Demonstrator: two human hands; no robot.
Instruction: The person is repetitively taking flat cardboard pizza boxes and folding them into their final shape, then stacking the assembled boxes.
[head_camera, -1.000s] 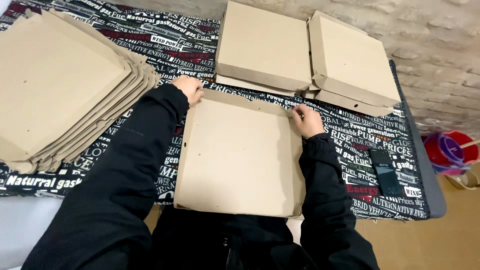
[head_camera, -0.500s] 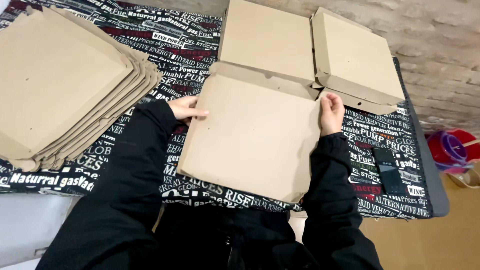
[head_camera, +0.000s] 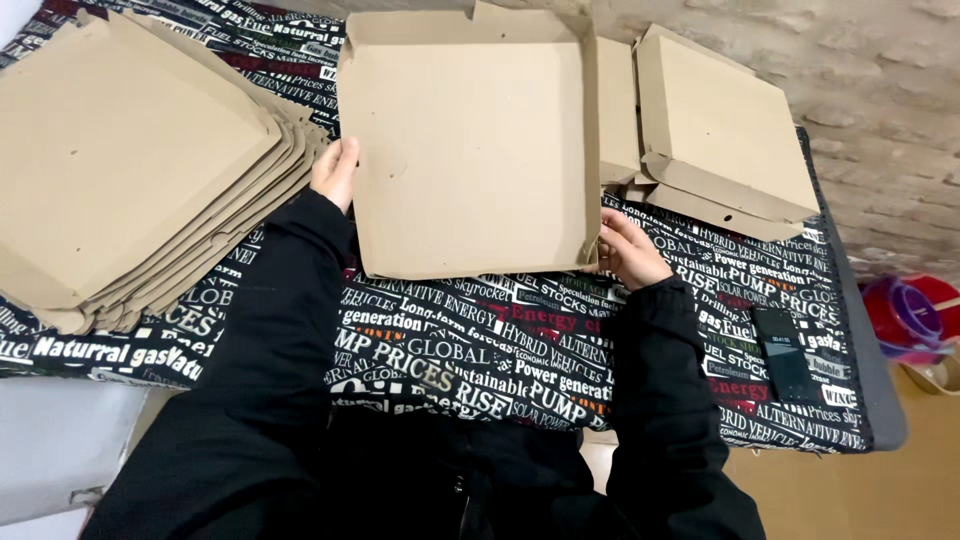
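Lifting higher than before, both hands' fingers grip the cardboard box (head_camera: 470, 150) edges.

cardboard box (head_camera: 470, 150): top flap cut off by the upper edge | left hand (head_camera: 336, 172): fingertips hidden behind the box's side | right hand (head_camera: 628, 250): fingertips hidden behind the box's corner | stack of flat cardboard sheets (head_camera: 130, 160): cut off at left edge | red and purple container (head_camera: 915, 315): cut off at right edge, kind unclear
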